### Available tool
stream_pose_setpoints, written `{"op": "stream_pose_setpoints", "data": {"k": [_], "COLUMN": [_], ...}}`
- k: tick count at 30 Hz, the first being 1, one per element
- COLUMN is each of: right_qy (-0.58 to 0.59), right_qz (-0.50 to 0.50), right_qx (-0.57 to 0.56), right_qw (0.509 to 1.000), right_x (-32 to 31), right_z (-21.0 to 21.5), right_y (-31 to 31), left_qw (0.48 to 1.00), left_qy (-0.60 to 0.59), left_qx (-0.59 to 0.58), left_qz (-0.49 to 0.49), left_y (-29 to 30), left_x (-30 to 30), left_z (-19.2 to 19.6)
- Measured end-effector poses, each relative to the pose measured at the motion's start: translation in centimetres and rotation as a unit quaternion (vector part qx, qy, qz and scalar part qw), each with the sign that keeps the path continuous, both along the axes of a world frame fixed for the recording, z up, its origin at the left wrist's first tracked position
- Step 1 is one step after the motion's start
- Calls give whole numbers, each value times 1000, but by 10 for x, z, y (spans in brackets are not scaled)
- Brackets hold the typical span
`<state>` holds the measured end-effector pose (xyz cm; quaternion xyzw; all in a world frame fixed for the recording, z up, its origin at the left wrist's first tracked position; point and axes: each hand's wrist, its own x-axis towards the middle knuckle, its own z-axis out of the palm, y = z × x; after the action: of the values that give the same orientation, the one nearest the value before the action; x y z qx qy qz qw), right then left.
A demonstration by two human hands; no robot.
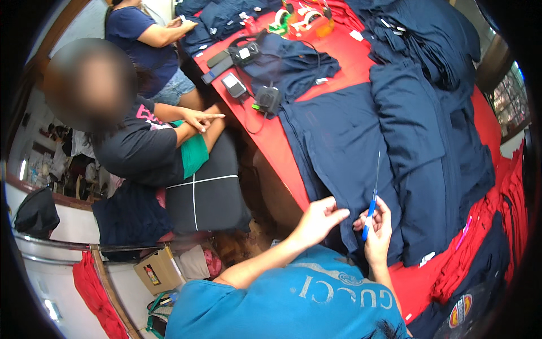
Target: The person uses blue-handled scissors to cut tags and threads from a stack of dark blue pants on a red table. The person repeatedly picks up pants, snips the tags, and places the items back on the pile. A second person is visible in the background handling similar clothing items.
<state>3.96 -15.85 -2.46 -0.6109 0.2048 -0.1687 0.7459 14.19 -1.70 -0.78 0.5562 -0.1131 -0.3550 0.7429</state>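
My right hand (379,229) is closed around a slim tool with a blue handle and a long thin metal tip (370,217); the tip points away from me over the cloth. Whether it is a blade or a pick is too small to tell. Beside it, my left hand (317,219) hovers at the near left edge of a dark navy garment (339,138), thumb and fingers drawn together. Anything between those fingers is too small to make out. The garment lies spread flat on the red-covered table (282,152), its near end reaching toward my body.
Folded navy garments (412,130) are stacked right of the spread one, with red cloth (451,271) beyond. Black devices with cables (265,100) and tape dispensers (307,22) lie farther up. At left, one person (141,135) sits; another (135,34) stands behind. A cardboard box (160,271) is lower left.
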Motion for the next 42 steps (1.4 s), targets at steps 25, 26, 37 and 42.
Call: {"op": "stream_pose_setpoints", "data": {"k": [25, 26, 37, 42], "right_qy": [94, 108, 120, 84], "right_qz": [103, 109, 95, 74], "right_qx": [-366, -334, 153, -19], "right_qw": [920, 930, 976, 994], "right_x": [-82, -82, -80, -49], "right_z": [23, 25, 29, 29], "right_y": [-9, -9, -10, -12], "left_qw": [989, 989, 987, 985], "left_qy": [140, 140, 151, 167], "left_qx": [-44, -46, -46, -39], "left_qz": [28, 28, 21, -9], "left_y": [-10, -9, -6, -6], "left_x": [6, 6, 5, -2], "left_z": [-9, -9, -19, -11]}}
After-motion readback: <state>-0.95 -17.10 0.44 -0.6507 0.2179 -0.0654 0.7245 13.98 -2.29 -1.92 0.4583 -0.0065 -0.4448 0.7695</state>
